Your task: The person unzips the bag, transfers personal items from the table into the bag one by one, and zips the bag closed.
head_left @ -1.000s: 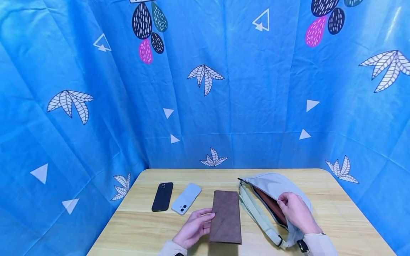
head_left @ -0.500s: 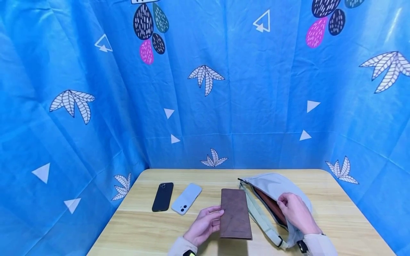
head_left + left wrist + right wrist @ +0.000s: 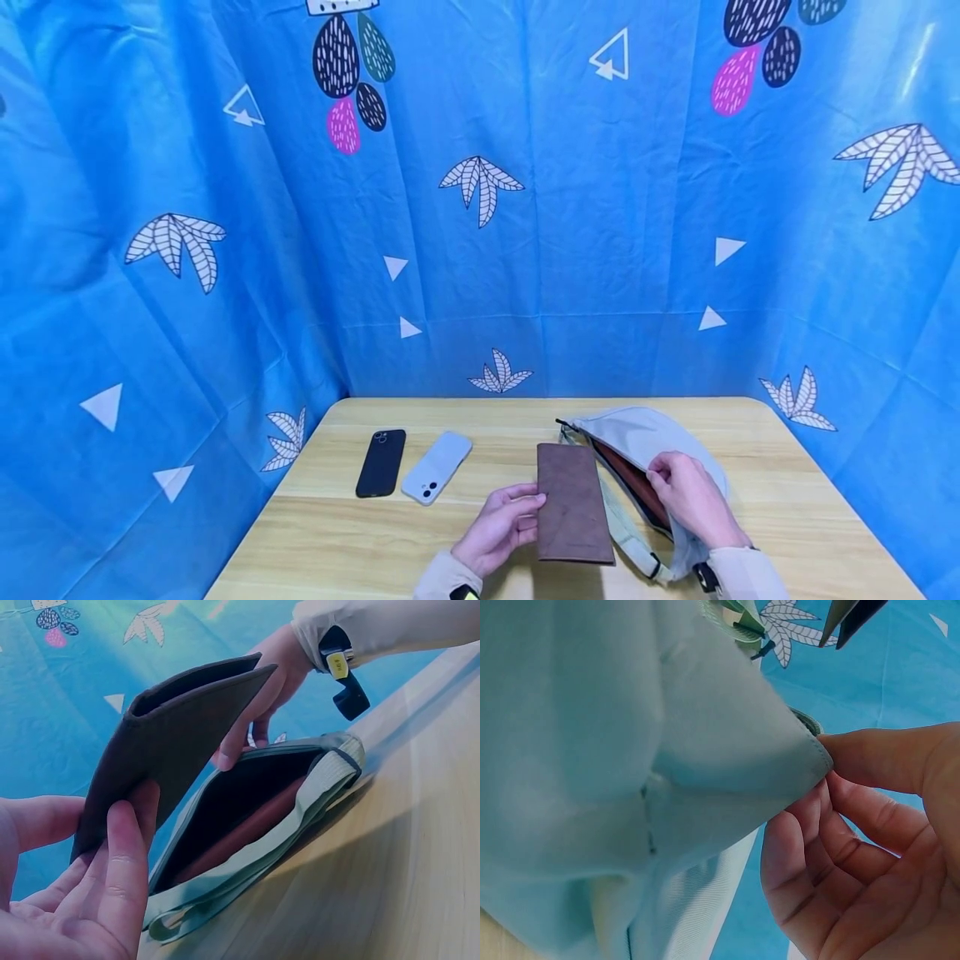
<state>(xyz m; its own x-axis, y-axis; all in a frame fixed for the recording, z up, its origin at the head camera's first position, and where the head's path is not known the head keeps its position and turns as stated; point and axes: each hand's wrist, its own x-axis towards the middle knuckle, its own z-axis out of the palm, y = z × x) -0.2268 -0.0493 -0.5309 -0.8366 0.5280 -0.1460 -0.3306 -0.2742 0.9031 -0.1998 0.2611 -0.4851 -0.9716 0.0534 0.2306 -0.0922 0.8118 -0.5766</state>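
Brown wallet (image 3: pixel 576 508), pinched by left fingers (image 3: pixel 126 859), has shifted right, nearer the gaping grey bag (image 3: pixel 648 433) whose edge (image 3: pixel 814 766) right fingers (image 3: pixel 784 847) pinch.

Head view: from head height, forward and down over the counter (image 3: pixel 300 550). Left wrist view: close at the left hand (image 3: pixel 90 885), facing the bag (image 3: pixel 645 433). Right wrist view: nearest, at the right hand (image 3: pixel 870 874). All three share the bag.
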